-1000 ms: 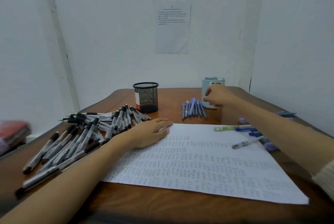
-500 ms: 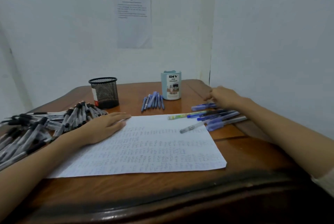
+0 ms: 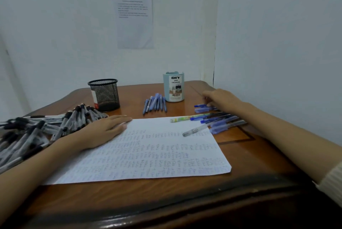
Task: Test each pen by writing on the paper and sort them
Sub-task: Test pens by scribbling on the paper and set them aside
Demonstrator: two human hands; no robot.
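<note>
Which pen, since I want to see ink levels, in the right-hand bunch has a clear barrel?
The clear pen, lying on the paper; the others are blue, except one green-yellow pen.

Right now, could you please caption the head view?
Left hand flat on the paper, right hand over the loose blue pens.

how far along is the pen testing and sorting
Well under way, it seems. Done: the paper is covered in rows of test writing, and a group of blue pens lies beside the desk organizer. In hand: the left hand rests flat on the paper; the right hand reaches the loose blue pens at the right, grip unclear. Left: those pens, perhaps also the black-capped pile.
</note>
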